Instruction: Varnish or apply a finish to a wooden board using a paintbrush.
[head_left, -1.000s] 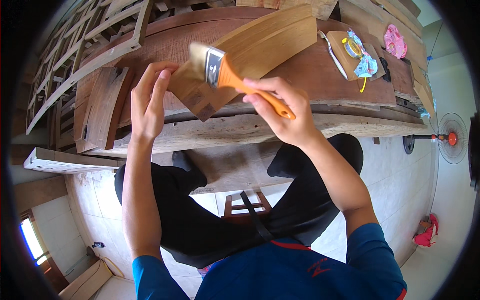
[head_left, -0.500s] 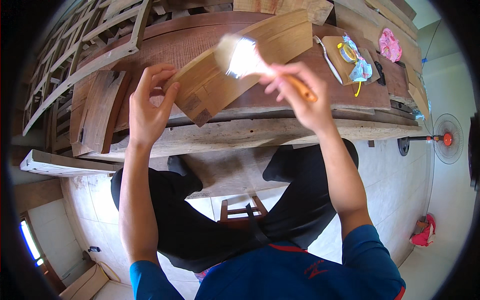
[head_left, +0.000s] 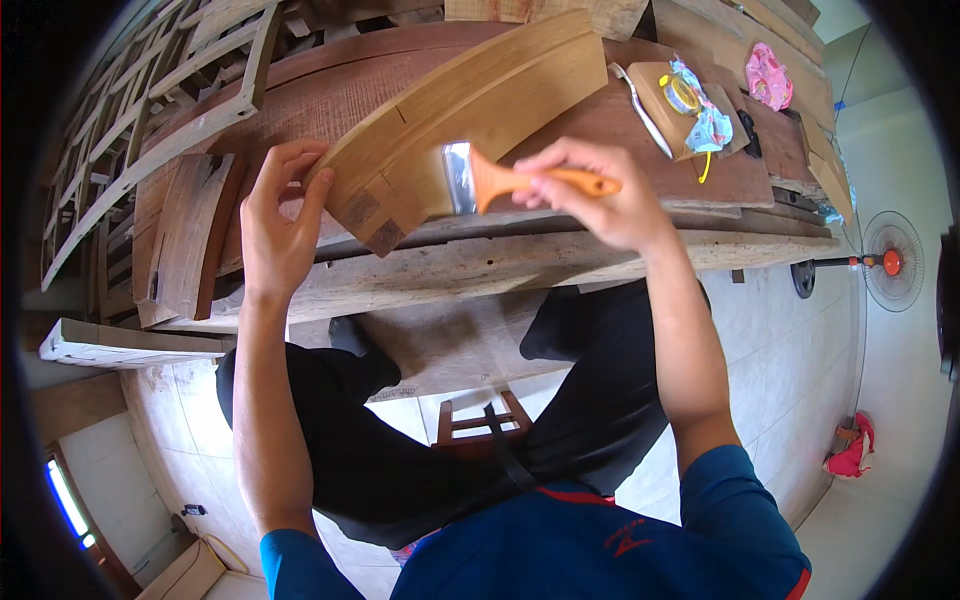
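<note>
A curved, light-brown wooden piece (head_left: 470,100) lies slantwise on the workbench, with a darker jointed patch at its near end. My left hand (head_left: 285,205) grips its left edge near that end, thumb on the near side. In my right hand (head_left: 590,195) is a wide paintbrush (head_left: 485,180) with an orange wooden handle and a shiny metal band. Its pale bristles point left, at the face of the wooden piece by the jointed end; whether they touch cannot be made out.
Right of the piece lie a toothbrush (head_left: 645,112), a small wooden board (head_left: 655,85) with a yellow tape roll (head_left: 682,95) and blue cloth (head_left: 710,125), and a pink cloth (head_left: 768,78). Slatted wooden frames (head_left: 190,115) and a dark wooden block (head_left: 195,235) stand at left.
The paintbrush has come down toward the near, jointed end of the wooden piece. My left hand still grips the piece's edge. The whole view has shifted slightly.
</note>
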